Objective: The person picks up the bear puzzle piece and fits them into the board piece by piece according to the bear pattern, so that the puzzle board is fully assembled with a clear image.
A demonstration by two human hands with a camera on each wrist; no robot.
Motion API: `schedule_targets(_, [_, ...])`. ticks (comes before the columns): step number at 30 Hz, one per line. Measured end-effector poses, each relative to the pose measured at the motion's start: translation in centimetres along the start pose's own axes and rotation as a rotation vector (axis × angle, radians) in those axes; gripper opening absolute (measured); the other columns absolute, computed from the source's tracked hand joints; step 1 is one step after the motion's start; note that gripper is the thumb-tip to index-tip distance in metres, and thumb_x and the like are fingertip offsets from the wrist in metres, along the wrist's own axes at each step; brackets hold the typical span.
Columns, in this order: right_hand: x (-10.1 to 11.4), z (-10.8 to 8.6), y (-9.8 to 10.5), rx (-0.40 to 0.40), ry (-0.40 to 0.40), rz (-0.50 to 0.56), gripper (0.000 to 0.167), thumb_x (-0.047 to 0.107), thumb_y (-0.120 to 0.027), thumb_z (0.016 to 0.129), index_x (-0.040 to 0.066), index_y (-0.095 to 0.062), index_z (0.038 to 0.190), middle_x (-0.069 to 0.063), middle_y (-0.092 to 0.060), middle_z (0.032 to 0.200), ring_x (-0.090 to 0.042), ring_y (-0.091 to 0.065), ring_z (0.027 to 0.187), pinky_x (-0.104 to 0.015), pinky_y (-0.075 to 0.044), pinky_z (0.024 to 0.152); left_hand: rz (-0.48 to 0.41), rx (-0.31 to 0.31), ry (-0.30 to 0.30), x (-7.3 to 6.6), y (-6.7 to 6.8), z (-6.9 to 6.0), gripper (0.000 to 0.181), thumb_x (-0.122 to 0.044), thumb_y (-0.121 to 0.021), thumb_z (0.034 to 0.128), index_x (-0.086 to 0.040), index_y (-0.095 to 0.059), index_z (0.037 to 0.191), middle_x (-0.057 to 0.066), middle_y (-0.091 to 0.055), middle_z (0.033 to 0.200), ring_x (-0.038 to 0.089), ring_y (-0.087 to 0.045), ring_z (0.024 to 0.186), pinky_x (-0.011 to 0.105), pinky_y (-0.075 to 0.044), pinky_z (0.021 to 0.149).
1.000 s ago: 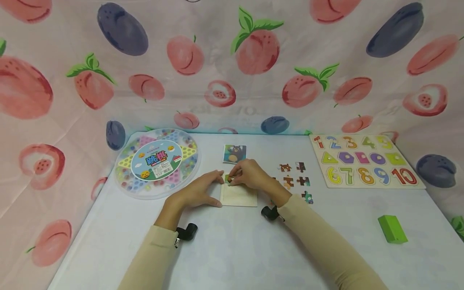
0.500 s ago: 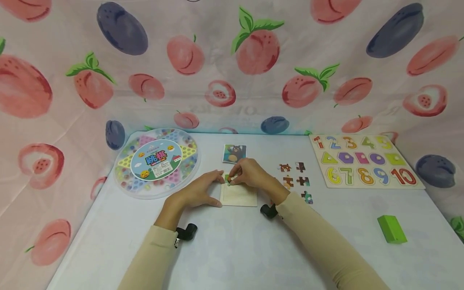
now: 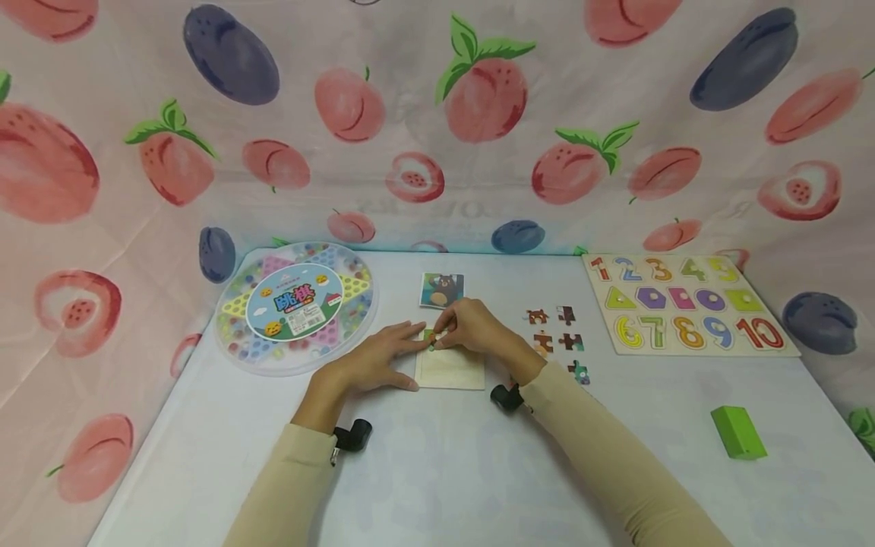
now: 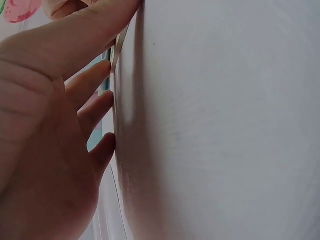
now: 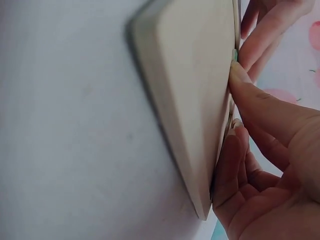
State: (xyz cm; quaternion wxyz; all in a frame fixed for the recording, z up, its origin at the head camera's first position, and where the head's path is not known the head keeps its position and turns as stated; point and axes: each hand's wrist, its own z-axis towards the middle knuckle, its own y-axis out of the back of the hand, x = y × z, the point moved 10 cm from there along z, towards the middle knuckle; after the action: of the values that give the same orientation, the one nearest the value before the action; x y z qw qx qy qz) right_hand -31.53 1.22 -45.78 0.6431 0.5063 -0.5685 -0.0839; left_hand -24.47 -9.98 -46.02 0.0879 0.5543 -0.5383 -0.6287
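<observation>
A pale wooden puzzle board lies flat between the two hands. My right hand pinches a small puzzle piece over the board's upper left part, its surface mostly covered by fingers. Green shows there beside the fingertips, and a green edge is visible at the thumb tip in the right wrist view. My left hand lies along the board's left side with fingers extended. Its index finger reaches over to the piece area, while the thumb rests by the lower left corner. The left wrist view shows these fingers spread on the table.
Right of the board lie several loose jigsaw pieces. A bear picture card is behind it. To the left sits a round Chinese checkers box; to the right, a number and shape board and a green block.
My left index finger has stretched rightward onto the upper left part of the board, near the piece. The right hand stays nearly in place, with only a slight shift.
</observation>
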Motion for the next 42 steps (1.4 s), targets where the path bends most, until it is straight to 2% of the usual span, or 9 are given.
schedule_targets(5, [-0.1,-0.3,0.0,0.053,0.004,0.035,0.025,0.021,-0.083,0.086,0.012,-0.077,0.109,-0.004,-0.073,0.101,-0.012,-0.061,0.088,-0.024,-0.051,0.077,-0.010,0.002,0.022,0.3,0.1,0.0,0.077,-0.035,-0.082,0.0842,-0.019,-0.049,0.152,0.005,-0.028,0.171,0.036,-0.017,0.160,0.062,-0.023,0.126])
schedule_targets(10, [0.2,-1.3,1.1,0.122,0.032,0.071,0.036,0.023,-0.077,0.092,0.012,-0.070,0.126,-0.005,-0.072,0.124,-0.020,-0.066,0.111,-0.036,-0.056,0.095,-0.016,0.010,0.024,0.2,0.1,0.1,0.076,-0.033,-0.083,0.0840,-0.019,-0.050,0.151,0.005,-0.028,0.170,0.036,-0.018,0.160,0.063,-0.023,0.126])
schedule_targets(13, [0.3,-1.9,2.7,0.100,0.060,0.059,0.040,0.025,-0.073,0.095,0.010,-0.067,0.131,-0.009,-0.069,0.132,-0.028,-0.063,0.121,-0.044,-0.054,0.102,-0.003,0.017,0.020,0.1,0.1,0.3,0.077,-0.033,-0.083,0.0841,-0.019,-0.049,0.152,0.004,-0.028,0.171,0.035,-0.018,0.160,0.061,-0.023,0.127])
schedule_targets(17, [-0.5,-2.8,5.4,0.019,0.075,0.048,0.044,0.027,-0.071,0.096,0.008,-0.064,0.135,-0.012,-0.064,0.139,-0.034,-0.056,0.130,-0.051,-0.052,0.106,0.009,0.023,0.019,0.0,0.2,0.5,0.078,-0.033,-0.083,0.0841,-0.019,-0.049,0.152,0.004,-0.027,0.171,0.034,-0.018,0.160,0.060,-0.024,0.127])
schedule_targets(23, [-3.3,-4.7,9.7,-0.105,0.065,0.061,0.047,0.026,-0.075,0.093,0.010,-0.062,0.136,-0.015,-0.061,0.142,-0.036,-0.051,0.134,-0.057,-0.047,0.109,-0.008,0.015,0.022,0.1,0.3,0.4,0.078,-0.030,-0.083,0.0838,-0.018,-0.049,0.152,0.005,-0.027,0.171,0.036,-0.017,0.160,0.061,-0.022,0.127])
schedule_targets(27, [-6.0,-6.3,11.5,-0.152,0.030,0.054,0.048,0.027,-0.073,0.095,0.008,-0.061,0.137,-0.018,-0.060,0.142,-0.038,-0.050,0.135,-0.058,-0.046,0.109,-0.033,0.035,0.027,0.1,-0.1,0.3,0.078,-0.028,-0.082,0.0848,-0.018,-0.047,0.153,0.005,-0.025,0.172,0.035,-0.015,0.161,0.058,-0.020,0.129])
schedule_targets(34, [-10.1,-8.2,12.4,-0.163,-0.045,0.028,0.042,0.023,-0.068,0.098,0.006,-0.061,0.136,-0.015,-0.061,0.141,-0.039,-0.048,0.137,-0.062,-0.043,0.111,-0.018,0.024,0.004,-0.1,-0.1,0.1,0.078,-0.029,-0.082,0.0850,-0.016,-0.047,0.153,0.008,-0.026,0.171,0.036,-0.017,0.160,0.058,-0.022,0.128])
schedule_targets(42, [-12.3,-8.1,11.7,-0.128,-0.104,0.015,0.035,0.016,-0.072,0.095,0.008,-0.066,0.129,-0.018,-0.061,0.141,-0.039,-0.048,0.140,-0.063,-0.040,0.114,-0.012,0.022,0.000,0.0,-0.2,0.3,0.078,-0.030,-0.082,0.0852,-0.017,-0.047,0.153,0.007,-0.026,0.171,0.036,-0.018,0.160,0.059,-0.022,0.128])
